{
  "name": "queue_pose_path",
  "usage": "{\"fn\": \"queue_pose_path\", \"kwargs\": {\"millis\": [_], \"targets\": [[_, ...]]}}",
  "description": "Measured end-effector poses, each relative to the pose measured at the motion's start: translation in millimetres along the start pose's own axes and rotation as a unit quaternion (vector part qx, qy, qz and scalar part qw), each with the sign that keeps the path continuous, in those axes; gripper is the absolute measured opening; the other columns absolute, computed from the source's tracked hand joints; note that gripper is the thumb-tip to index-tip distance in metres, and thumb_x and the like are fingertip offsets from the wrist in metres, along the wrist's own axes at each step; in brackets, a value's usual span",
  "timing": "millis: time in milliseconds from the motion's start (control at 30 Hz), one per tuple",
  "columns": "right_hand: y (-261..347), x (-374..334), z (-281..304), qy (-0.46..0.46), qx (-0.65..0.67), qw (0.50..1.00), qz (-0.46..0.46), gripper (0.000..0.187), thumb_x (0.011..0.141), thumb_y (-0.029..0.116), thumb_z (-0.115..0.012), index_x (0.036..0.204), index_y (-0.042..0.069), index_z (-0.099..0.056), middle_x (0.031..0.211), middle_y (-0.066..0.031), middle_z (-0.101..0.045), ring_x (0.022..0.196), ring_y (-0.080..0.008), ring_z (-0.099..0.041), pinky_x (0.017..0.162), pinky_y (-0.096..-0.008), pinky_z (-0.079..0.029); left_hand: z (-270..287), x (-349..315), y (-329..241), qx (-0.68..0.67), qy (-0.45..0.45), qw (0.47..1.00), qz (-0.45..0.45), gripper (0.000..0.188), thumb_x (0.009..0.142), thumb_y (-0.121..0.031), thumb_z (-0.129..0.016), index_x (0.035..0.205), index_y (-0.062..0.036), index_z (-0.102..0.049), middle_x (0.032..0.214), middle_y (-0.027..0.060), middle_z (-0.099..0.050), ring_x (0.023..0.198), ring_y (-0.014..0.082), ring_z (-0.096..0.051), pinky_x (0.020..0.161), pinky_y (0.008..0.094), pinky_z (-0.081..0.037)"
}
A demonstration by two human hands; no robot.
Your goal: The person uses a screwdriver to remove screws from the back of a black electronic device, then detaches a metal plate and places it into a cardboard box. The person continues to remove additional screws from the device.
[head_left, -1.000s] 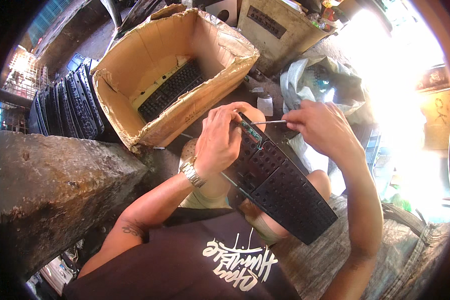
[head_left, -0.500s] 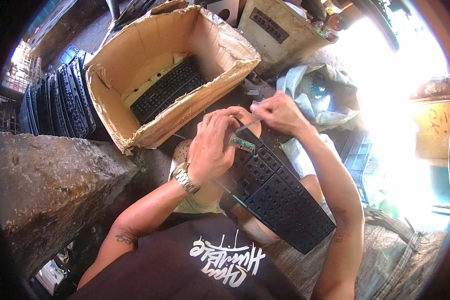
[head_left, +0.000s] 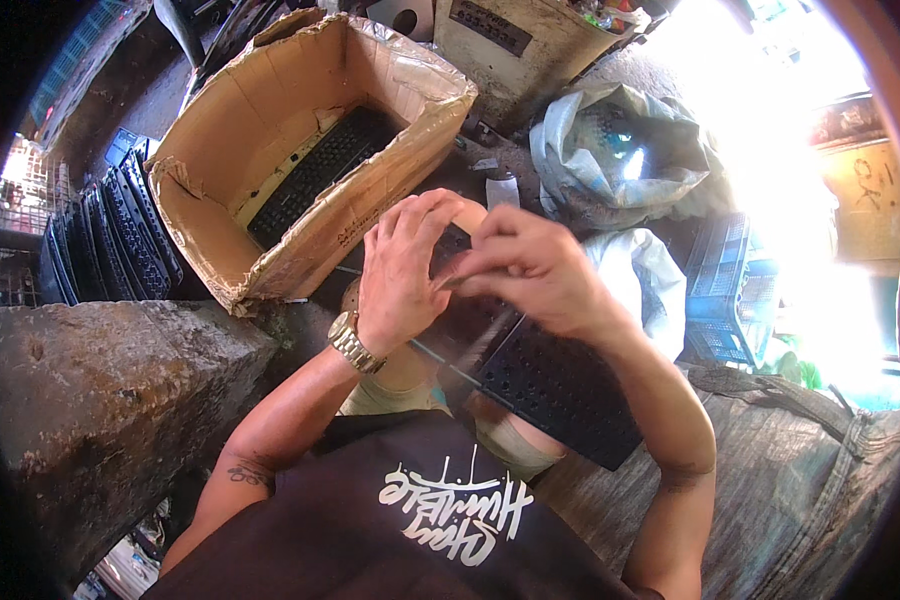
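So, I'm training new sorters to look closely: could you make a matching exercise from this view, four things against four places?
Things
1. Silver metal wristwatch
2. Black rectangular keyboard
3. Blue plastic lattice crate
4. Black flat plastic keyboard panel

Places
A. Inside the open brown cardboard box
B. Partly hidden behind the right hand and forearm
C. On the wrist of the left hand
D. Off to the right, touched by neither hand

Right pairs: 1-C, 2-A, 3-D, 4-B
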State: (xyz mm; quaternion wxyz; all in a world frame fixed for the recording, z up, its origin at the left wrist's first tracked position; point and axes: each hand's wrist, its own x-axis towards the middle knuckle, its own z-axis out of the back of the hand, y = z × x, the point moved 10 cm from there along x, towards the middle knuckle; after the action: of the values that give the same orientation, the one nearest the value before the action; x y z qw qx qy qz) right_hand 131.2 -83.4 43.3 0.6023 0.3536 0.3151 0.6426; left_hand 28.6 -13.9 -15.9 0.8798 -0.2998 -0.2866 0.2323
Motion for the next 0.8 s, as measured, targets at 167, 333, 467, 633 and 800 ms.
{"fn": "queue_pose_path", "kwargs": {"millis": [167, 333, 467, 633, 800], "targets": [[23, -71, 142, -0.378, 0.253, 0.890, 0.000, 0.019, 0.101, 0.013, -0.069, 0.114, -0.001, -0.071, 0.107, -0.0106, -0.072, 0.062, -0.0113, -0.061, 0.052, -0.0226, -0.050, 0, -2, -4, 0.035, -0.022, 0.999, -0.001, 0.049, 0.091, -0.027, -0.081, 0.135, -0.0126, -0.066, 0.149, 0.0078, -0.057, 0.138, 0.0364, -0.052, 0.113, 0.0530, -0.040], [118, -115, 250, -0.565, -0.139, 0.794, 0.176, 0.038, 0.102, 0.019, -0.062, 0.136, 0.000, -0.065, 0.115, -0.0142, -0.075, 0.096, -0.0237, -0.074, 0.079, -0.0330, -0.061, -3, -3, -5, 0.029, -0.014, 0.999, 0.005, 0.047, 0.092, -0.028, -0.081, 0.134, -0.0126, -0.067, 0.147, 0.0070, -0.059, 0.137, 0.0351, -0.054, 0.111, 0.0512, -0.043], [36, 3, 257, -0.492, -0.243, 0.835, 0.038, 0.028, 0.098, 0.024, -0.073, 0.118, 0.004, -0.079, 0.102, -0.0122, -0.079, 0.094, -0.0223, -0.074, 0.085, -0.0377, -0.057, -7, 4, -10, 0.003, -0.004, 1.000, -0.012, 0.054, 0.092, -0.026, -0.081, 0.140, -0.0091, -0.064, 0.146, 0.0121, -0.062, 0.134, 0.0369, -0.056, 0.114, 0.0476, -0.044], [-32, -3, 239, -0.409, -0.293, 0.858, -0.103, 0.032, 0.096, 0.026, -0.076, 0.118, 0.003, -0.076, 0.098, -0.0135, -0.078, 0.095, -0.0242, -0.075, 0.084, -0.0374, -0.056, 23, -15, 20, -0.035, 0.039, 0.993, 0.110, 0.059, 0.094, -0.031, -0.080, 0.142, -0.0023, -0.060, 0.141, 0.0211, -0.063, 0.130, 0.0383, -0.059, 0.109, 0.0448, -0.047], [-66, -144, 195, -0.385, -0.139, 0.874, -0.262, 0.045, 0.099, 0.041, -0.072, 0.119, 0.001, -0.079, 0.107, -0.0121, -0.080, 0.106, -0.0228, -0.072, 0.098, -0.0380, -0.053, 39, -69, 50, -0.073, 0.169, 0.936, 0.300, 0.057, 0.100, -0.041, -0.076, 0.130, 0.0052, -0.063, 0.123, 0.0233, -0.071, 0.112, 0.0274, -0.069, 0.097, 0.0402, -0.053]]}}
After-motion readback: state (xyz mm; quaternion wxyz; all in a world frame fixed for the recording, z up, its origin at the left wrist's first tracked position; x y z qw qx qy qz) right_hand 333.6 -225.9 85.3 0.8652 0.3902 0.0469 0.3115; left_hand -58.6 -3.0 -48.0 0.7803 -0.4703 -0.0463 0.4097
